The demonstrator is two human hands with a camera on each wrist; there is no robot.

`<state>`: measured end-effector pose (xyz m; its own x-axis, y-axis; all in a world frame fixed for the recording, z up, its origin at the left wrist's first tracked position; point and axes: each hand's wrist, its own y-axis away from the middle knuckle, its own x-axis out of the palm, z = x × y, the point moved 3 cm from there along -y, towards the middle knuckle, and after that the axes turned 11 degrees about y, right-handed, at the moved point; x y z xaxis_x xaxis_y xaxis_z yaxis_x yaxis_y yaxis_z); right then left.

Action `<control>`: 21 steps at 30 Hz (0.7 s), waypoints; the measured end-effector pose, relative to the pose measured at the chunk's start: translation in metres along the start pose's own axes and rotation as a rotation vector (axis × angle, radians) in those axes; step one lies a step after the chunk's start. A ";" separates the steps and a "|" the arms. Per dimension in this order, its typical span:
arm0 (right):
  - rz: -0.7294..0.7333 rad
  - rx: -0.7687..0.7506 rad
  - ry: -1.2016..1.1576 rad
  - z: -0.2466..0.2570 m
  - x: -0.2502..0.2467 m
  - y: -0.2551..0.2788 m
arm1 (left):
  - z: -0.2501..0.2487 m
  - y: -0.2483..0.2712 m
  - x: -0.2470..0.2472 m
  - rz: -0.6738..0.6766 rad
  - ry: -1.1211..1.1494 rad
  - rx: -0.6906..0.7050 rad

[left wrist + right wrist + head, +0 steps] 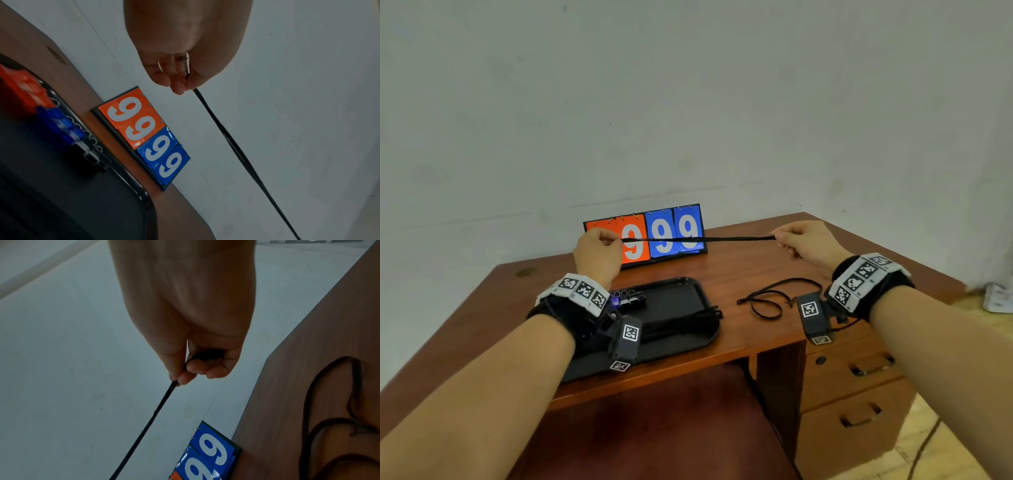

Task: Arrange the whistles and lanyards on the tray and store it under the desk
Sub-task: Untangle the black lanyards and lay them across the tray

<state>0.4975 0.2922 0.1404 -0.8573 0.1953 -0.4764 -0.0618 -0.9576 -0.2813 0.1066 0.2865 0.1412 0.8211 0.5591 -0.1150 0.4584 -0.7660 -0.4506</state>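
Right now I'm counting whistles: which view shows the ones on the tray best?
The left wrist view: the whistles line the tray edge, orange, blue, then black. The head view shows only a few beside the left hand's wrist. The right wrist view shows none.

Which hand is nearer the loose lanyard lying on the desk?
Right. The right hand is raised just behind the loose lanyard; the left hand is raised across the desk, beyond the tray.

Left forearm hides tray [698,291] near-left part; scoreboard [207,456] cut off in right wrist view.
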 end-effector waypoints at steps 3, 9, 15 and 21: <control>0.026 -0.005 0.006 0.009 0.009 0.006 | 0.000 0.001 -0.026 -0.032 -0.046 -0.015; 0.070 -0.035 0.021 0.026 0.026 0.018 | 0.002 0.004 -0.079 -0.089 -0.133 -0.037; 0.143 -0.013 0.012 0.038 0.052 0.030 | 0.013 0.010 -0.124 -0.057 -0.169 -0.098; 0.183 -0.003 0.067 0.044 0.078 0.048 | 0.039 0.021 -0.167 0.069 -0.298 -0.157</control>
<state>0.4052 0.2527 0.1264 -0.8182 0.0320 -0.5740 0.0933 -0.9778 -0.1875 -0.0344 0.1898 0.1168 0.7270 0.5546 -0.4048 0.4712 -0.8318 -0.2934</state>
